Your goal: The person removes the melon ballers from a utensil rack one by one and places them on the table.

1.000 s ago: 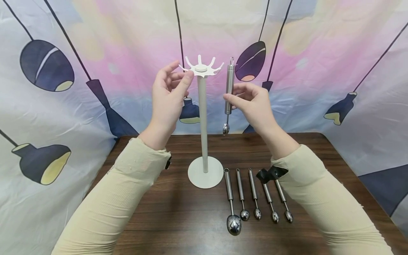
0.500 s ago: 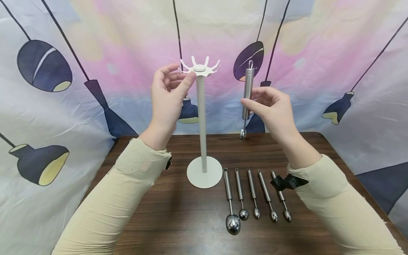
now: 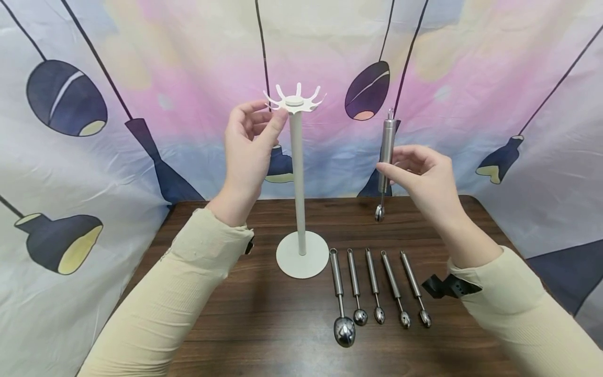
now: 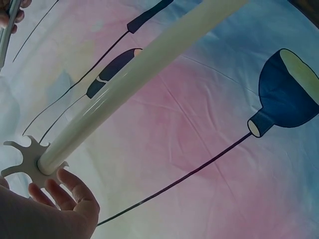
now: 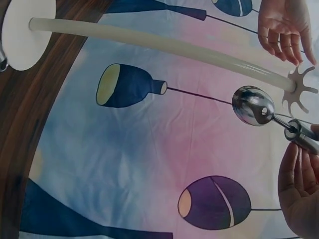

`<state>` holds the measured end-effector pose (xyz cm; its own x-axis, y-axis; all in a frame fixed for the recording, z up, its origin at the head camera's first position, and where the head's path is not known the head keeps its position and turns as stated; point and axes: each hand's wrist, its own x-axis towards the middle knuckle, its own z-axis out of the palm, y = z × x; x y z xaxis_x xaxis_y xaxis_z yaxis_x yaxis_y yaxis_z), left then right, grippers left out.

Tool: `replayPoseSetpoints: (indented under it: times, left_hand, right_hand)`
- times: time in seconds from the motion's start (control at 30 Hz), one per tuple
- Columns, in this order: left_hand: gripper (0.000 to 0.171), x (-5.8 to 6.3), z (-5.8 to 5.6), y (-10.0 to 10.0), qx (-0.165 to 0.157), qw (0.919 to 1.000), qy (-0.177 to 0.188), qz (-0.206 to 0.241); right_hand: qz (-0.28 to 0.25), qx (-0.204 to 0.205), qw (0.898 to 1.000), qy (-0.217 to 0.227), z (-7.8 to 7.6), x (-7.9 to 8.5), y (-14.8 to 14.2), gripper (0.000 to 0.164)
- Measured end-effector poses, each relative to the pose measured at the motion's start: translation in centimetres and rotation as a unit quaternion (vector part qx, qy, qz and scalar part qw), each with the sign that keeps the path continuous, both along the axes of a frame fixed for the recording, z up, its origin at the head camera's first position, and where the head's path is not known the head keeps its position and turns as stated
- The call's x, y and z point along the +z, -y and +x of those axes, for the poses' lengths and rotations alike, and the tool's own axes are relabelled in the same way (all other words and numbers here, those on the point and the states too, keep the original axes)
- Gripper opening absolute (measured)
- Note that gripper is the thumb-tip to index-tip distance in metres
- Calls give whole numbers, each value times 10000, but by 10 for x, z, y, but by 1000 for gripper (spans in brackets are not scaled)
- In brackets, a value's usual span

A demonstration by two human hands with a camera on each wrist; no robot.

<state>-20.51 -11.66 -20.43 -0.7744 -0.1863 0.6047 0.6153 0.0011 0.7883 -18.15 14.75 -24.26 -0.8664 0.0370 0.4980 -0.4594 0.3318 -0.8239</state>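
My right hand (image 3: 431,180) pinches the steel handle of a melon baller (image 3: 387,144) between thumb and fingers. The tool hangs upright in the air right of a white utensil stand (image 3: 299,183), its bowl downward. The right wrist view shows the round bowl (image 5: 251,105) with a small hole in it. At the top of the stand is a hook ring (image 3: 294,103) with several curved arms. My left hand (image 3: 249,149) holds this ring at its left edge, thumb in front and fingers behind.
Several more melon ballers (image 3: 371,272) lie in a row on the dark wooden table (image 3: 264,324), bowls toward me; the leftmost has the largest bowl (image 3: 344,332). The stand's round base (image 3: 287,256) is just left of them. A lamp-patterned cloth (image 3: 198,78) hangs behind.
My right hand has moved right and lower with the melon baller, away from the stand. The hook ring has turned a little while my left hand stays at its edge.
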Motion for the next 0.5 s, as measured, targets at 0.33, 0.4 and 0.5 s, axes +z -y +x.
replayPoseSetpoints:
  times: [0.33, 0.4, 0.5]
  left_hand:
    - [20, 1, 5, 4, -38, 9999, -125, -27]
    - [19, 0, 7, 5, -71, 9999, -110, -29]
    - [20, -1, 10, 7, -62, 9999, -81, -105]
  right_hand:
    - [256, -342, 9988, 251, 4, -20, -25, 22]
    - [247, -334, 9985, 352, 5, -24, -30, 20]
    - [330, -375, 9976, 490, 6, -30, -37, 19]
